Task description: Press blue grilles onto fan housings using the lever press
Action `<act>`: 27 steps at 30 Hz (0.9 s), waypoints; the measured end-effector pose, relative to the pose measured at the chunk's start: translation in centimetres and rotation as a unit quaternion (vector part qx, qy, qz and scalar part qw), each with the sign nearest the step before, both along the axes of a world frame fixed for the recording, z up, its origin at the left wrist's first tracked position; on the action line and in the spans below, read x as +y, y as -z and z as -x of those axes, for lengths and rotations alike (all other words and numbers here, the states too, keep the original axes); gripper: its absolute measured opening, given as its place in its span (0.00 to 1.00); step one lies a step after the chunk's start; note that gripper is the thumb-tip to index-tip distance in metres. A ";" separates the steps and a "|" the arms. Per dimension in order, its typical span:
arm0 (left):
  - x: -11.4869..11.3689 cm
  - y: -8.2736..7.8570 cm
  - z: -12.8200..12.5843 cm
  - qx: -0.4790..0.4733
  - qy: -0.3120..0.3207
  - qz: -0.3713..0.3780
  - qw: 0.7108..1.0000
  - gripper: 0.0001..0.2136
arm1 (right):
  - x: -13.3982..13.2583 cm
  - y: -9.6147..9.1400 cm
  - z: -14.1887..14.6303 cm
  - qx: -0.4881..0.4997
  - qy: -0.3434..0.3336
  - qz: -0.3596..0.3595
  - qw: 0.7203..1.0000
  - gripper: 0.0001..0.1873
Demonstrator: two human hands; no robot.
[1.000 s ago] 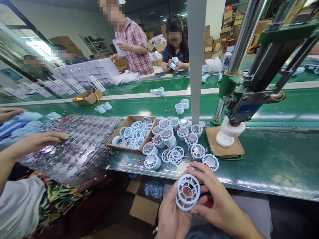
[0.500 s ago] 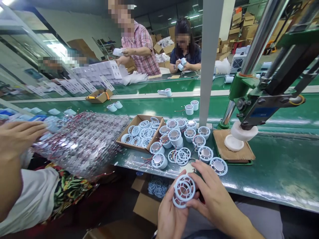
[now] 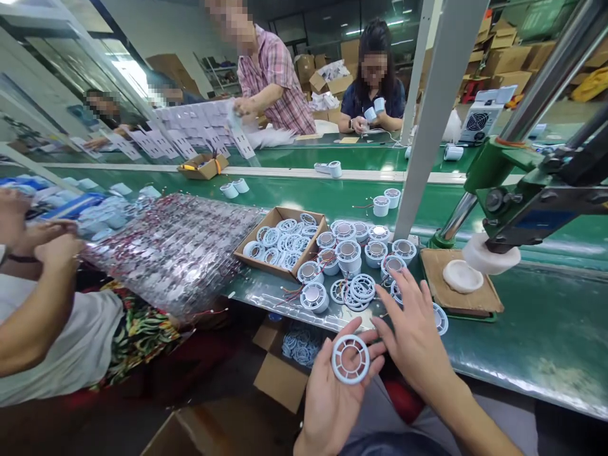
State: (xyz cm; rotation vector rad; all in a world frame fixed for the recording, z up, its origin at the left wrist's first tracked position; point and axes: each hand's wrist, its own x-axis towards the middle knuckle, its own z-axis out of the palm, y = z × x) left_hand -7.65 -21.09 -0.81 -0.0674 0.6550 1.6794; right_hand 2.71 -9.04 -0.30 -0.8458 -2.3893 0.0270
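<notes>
A pale blue spoked plastic ring (image 3: pixel 350 359) rests across the palm and fingers of my left hand (image 3: pixel 335 396), thumb along its edge. My right hand (image 3: pixel 413 323) is raised by the bench edge, fingers spread, with nothing seen in it. Just left of its fingertips lies a small pile of similar rings (image 3: pixel 361 290). Behind are several round blue-white housings with silver discs (image 3: pixel 348 251), some with thin wires. The right hand partly covers a few of these housings.
A cardboard tray of rings (image 3: pixel 241 253) stands left of the housings. A green lever press (image 3: pixel 503 209) with a white pad (image 3: pixel 463 277) stands right. Wired parts in clear plastic (image 3: pixel 185 247) lie left, beside a co-worker's arms (image 3: pixel 52 272). An open carton (image 3: pixel 282 380) sits below.
Two overlapping rings were between my hands; one now stays in my left. My right hand has opened and moved forward toward the bench. The co-worker's hands at left have drawn together.
</notes>
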 end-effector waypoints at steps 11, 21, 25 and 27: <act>1.2 -1.7 -2.5 -0.003 0.045 -0.034 0.998 0.19 | -3.7 0.0 -4.5 0.026 -0.106 0.152 0.982 0.37; 0.7 -2.3 -2.9 0.020 0.086 -0.083 0.993 0.22 | -2.8 -0.6 -6.1 0.081 -0.161 0.192 0.965 0.32; 0.7 -2.5 -2.7 0.020 0.103 -0.102 0.989 0.22 | -2.3 -0.2 -6.3 0.093 -0.176 0.178 0.964 0.33; 0.7 -2.6 -2.7 0.023 0.104 -0.104 0.989 0.22 | -2.2 0.0 -6.4 0.095 -0.177 0.177 0.964 0.33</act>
